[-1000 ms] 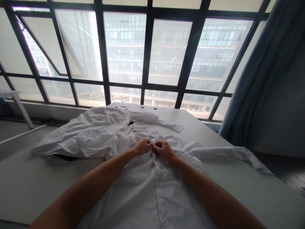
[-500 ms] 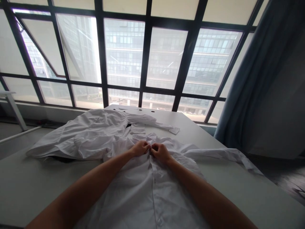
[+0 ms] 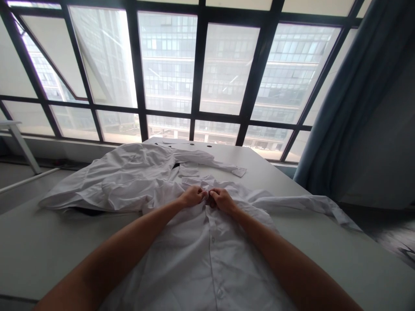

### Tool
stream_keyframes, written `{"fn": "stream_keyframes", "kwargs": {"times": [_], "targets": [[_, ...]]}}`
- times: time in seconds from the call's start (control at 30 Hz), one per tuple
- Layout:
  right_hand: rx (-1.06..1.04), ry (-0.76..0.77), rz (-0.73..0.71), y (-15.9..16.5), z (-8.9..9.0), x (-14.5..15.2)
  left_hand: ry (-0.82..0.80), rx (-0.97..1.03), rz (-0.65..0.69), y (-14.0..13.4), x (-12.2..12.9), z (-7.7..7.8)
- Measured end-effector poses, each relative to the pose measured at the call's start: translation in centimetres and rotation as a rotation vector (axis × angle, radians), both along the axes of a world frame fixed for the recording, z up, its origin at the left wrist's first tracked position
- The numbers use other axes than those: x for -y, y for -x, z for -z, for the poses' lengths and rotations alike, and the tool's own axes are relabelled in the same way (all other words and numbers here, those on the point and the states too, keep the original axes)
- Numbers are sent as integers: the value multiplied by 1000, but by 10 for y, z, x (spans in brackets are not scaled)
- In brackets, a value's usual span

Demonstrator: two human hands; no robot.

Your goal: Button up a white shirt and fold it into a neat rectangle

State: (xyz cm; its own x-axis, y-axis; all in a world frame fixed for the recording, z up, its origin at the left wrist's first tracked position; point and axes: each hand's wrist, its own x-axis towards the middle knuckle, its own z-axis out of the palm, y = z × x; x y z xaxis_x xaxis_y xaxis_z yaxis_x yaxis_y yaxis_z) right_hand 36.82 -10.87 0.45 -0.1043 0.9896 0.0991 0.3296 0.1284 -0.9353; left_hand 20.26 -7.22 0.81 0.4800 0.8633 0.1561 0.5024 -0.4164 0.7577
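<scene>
A white button-front shirt point(image 3: 181, 259) lies spread on the table, its collar end away from me and its buttoned placket running toward me. My left hand point(image 3: 194, 195) pinches the front edge of the shirt near the collar. Right beside it, my right hand point(image 3: 221, 199) is closed on the same placket, fingertips almost meeting the left ones. The small bit of cloth between the fingers, and any button there, is hidden. Lower on the placket a button point(image 3: 220, 293) shows. One sleeve point(image 3: 301, 202) stretches out to the right.
Another white garment point(image 3: 136, 168) lies crumpled at the back left, one sleeve reaching right. Both rest on a white table point(image 3: 324, 255). Large black-framed windows point(image 3: 197, 65) stand behind it, a blue curtain point(image 3: 337, 116) at the right. A white table leg point(image 3: 24, 147) is at far left.
The camera view has tilted slightly down. Both hands stay pinched at the placket near the collar, with the fingers shifted only a little.
</scene>
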Motion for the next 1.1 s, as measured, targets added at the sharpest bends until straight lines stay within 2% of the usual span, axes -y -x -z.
{"fn": "stream_keyframes", "kwargs": {"times": [0.17,0.43,0.73,1.1], "targets": [[-23,-38,-21,0,1,-1,65,63,118,3,0,-1],[99,-118,3,-1,8,-4,237,118,78,3,2,-4],[325,-301,140,6,8,-2,285,171,24,0,5,-7],[346,-300,167,7,8,-2,380,263,-16,0,10,-11]]}}
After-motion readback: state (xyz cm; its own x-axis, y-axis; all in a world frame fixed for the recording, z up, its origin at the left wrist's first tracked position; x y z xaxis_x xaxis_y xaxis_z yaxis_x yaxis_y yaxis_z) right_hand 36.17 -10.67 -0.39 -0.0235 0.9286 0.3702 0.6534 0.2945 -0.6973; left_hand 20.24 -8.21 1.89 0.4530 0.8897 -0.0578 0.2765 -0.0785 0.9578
